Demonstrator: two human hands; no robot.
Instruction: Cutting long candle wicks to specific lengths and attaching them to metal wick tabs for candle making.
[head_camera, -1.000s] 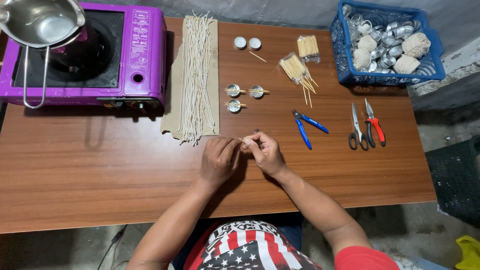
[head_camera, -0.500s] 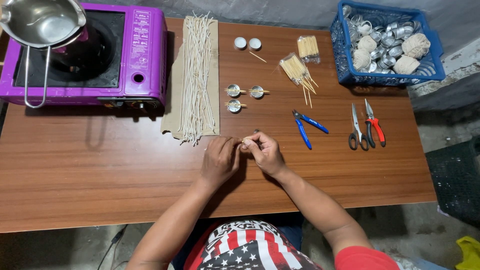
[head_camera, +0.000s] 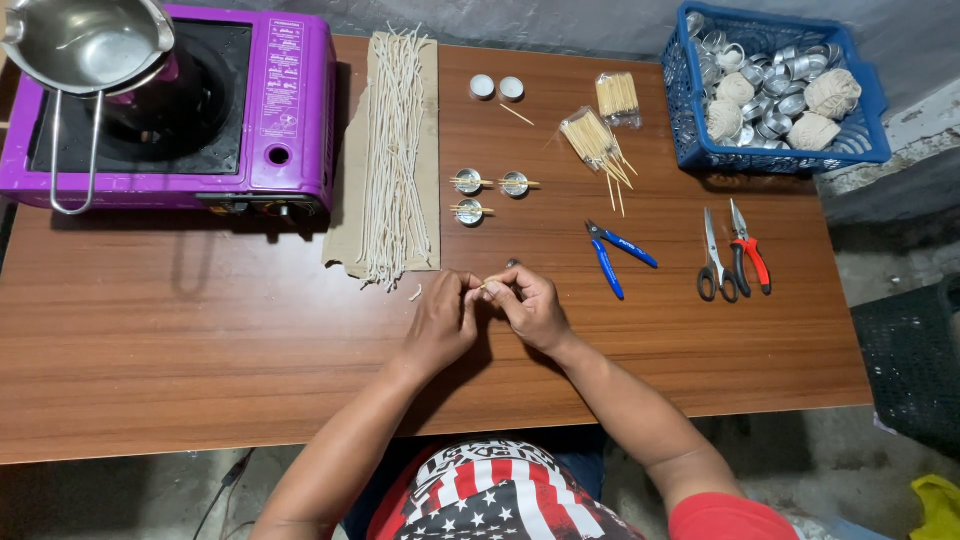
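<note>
Near the table's middle, the left hand (head_camera: 440, 322) and right hand (head_camera: 528, 305) meet fingertip to fingertip, pinching a thin pale wooden stick (head_camera: 484, 286) between them. Just right lie blue-handled pliers (head_camera: 612, 255); far left, waxed white wicks on cardboard (head_camera: 393, 150).

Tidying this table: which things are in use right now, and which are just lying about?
In use: left hand and right hand, pinching a thin stick.

Lying about: blue pliers, scissors, red cutters, purple stove, blue basket.
</note>
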